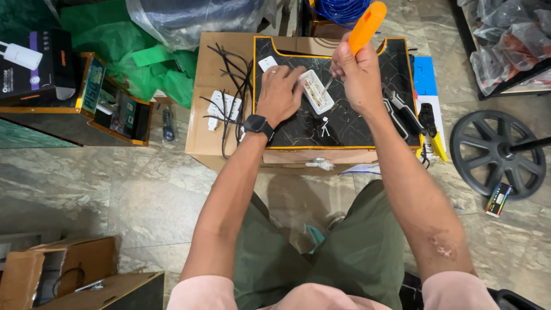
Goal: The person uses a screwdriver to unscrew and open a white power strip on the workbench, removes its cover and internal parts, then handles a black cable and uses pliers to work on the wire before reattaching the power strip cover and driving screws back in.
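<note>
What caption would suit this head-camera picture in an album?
Left hand steadies a white socket module on a dark marbled board while right hand works an orange-handled screwdriver.

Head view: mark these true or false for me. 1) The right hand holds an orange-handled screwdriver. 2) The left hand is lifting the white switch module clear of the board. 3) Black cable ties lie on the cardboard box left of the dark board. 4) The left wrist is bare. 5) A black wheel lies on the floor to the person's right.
1) True: the right hand has its grip on the orange-handled screwdriver, tip down at the white switch module.
2) False: the left hand presses the module down on the dark marble-pattern board.
3) True: the black cable ties lie on the cardboard box.
4) False: it wears a black smartwatch.
5) True: the black wheel lies there.
</note>
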Demonstrator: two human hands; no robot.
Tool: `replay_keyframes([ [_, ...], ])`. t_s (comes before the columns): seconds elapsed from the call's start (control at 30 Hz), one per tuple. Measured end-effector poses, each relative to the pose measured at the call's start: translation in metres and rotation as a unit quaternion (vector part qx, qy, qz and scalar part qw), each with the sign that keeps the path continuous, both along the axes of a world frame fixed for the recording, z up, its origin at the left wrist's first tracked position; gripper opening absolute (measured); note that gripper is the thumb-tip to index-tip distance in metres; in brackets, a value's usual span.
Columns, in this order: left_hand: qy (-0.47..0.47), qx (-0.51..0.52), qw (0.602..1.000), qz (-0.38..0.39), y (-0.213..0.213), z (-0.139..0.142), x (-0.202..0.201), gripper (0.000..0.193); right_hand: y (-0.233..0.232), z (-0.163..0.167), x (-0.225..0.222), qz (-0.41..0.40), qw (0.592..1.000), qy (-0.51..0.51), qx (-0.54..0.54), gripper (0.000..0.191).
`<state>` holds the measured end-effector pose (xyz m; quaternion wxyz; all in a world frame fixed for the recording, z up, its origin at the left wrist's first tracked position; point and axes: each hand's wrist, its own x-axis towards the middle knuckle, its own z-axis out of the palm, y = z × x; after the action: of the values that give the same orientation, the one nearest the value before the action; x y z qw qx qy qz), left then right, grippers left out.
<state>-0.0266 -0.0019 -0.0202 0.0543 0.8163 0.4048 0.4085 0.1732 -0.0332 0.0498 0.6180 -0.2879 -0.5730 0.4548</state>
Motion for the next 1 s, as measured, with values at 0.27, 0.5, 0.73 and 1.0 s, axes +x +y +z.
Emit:
replay_keyframes([
  [0.27,0.034,-0.023,0.995,-0.088,-0.010,0.020,-0.006,0.059,-0.001,0.000,-0.008,-0.056,0.997,-0.045,0.000,0.022],
  [0.5,0.061,-0.049,0.993,-0.089,-0.006,0.013,-0.003,0.063,-0.007,0.001,-0.011,-0.052,0.996,-0.064,0.013,0.020],
  [0.73,0.066,-0.031,0.993,-0.094,-0.009,0.012,-0.006,0.054,-0.004,0.000,-0.011,-0.047,0.999,-0.003,0.019,0.021],
  [1.0,0.075,-0.022,0.993,-0.091,-0.008,0.015,-0.004,0.051,-0.007,0.003,-0.009,-0.034,0.998,-0.043,0.014,0.022],
])
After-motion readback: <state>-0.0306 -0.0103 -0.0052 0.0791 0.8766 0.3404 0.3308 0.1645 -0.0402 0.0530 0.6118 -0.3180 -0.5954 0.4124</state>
